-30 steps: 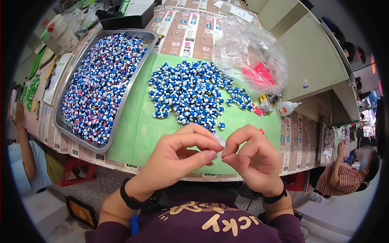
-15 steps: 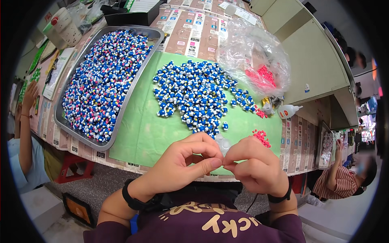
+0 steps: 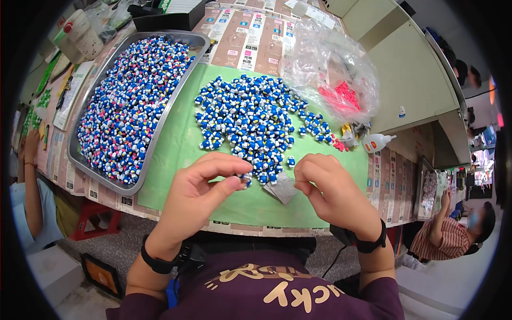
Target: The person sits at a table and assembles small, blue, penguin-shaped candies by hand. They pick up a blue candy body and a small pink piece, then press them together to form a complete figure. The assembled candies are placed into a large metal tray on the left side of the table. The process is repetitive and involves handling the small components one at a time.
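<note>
My left hand [image 3: 197, 194] is at the near edge of a pile of small blue-and-white plastic figures [image 3: 250, 117]. Thumb and forefinger pinch a small blue-and-white figure [image 3: 246, 180], partly hidden by the fingertips. Apart from it, my right hand [image 3: 336, 189] hovers over the green mat [image 3: 176, 176] with its fingers curled together; whatever they hold, if anything, is hidden. Between the hands lies a crumpled pale plastic piece [image 3: 282, 188]. A few small pink pieces [image 3: 339, 144] sit at the pile's right end.
A metal tray [image 3: 144, 178] full of similar figures stands left. Clear plastic bag [image 3: 330, 58] with pink pieces lies far right, near a white squeeze bottle [image 3: 376, 142] and a cabinet [image 3: 410, 74]. Co-workers sit at both sides; one wears a striped shirt [image 3: 429, 240].
My hands have parted from where their fingertips met: the left moved left and up to the pile's edge, the right slightly up. The pink heap beside the right hand is now hidden.
</note>
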Motion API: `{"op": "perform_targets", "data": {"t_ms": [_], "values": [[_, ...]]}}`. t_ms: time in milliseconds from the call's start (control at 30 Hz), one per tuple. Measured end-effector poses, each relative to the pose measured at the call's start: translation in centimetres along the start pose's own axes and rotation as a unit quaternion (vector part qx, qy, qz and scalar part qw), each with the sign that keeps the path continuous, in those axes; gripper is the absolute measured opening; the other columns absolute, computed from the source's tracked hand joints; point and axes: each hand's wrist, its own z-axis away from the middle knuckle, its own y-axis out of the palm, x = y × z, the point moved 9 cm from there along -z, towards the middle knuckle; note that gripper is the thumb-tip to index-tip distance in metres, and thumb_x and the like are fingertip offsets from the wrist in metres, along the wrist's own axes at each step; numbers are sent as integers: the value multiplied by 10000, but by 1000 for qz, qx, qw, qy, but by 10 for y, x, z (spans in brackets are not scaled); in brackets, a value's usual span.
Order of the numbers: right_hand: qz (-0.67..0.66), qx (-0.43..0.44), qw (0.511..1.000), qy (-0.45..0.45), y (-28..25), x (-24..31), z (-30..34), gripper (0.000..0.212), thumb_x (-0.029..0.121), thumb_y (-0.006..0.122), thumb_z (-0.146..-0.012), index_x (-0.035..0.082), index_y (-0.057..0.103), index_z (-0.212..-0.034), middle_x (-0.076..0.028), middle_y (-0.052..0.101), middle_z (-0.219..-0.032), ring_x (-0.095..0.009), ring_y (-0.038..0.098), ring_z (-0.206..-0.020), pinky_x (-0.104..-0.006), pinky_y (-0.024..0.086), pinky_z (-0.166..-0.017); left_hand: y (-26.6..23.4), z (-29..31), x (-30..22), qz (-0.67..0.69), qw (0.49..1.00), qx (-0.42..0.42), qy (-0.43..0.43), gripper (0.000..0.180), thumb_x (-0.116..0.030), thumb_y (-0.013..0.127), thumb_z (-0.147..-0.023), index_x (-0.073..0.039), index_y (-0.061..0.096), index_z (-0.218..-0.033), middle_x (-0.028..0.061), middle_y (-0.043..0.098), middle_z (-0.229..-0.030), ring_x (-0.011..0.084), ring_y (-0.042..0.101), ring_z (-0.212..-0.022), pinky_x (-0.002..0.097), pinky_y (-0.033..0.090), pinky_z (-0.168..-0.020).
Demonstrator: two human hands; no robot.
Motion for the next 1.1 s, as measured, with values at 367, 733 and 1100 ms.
{"op": "perform_targets", "data": {"t_ms": [367, 733, 1100], "values": [[-118, -54, 991, 37, -13, 2, -5, 221, -119, 583, -740, 67, 478, -796, -59, 544, -826, -237, 554, -781, -339, 397, -752, 3, 2, 3, 91, 995, -40, -20, 226, 58, 646, -883, 58, 612, -1106, 114, 656, -1026, 199, 690, -954, 295, 558, -850], [-249, -179, 951, 33, -26, 36, 1, 236, -98, 639, -803, 72, 475, -790, -60, 561, -849, -197, 548, -797, -312, 411, -759, 35, -1, -11, 111, 992, -31, 40, 256, 114, 696, -819, 25, 630, -1049, 95, 624, -994, 145, 632, -922, 262, 534, -808], [-272, -172, 946, 33, -12, 33, 9, 276, -74, 624, -869, 100, 411, -844, -69, 501, -943, -134, 461, -828, -272, 377, -774, 43, 13, -39, -132, 964, -58, 222, 223, 127, 749, -753, 16, 681, -935, 127, 666, -952, 168, 650, -864, 278, 538, -781]]}}
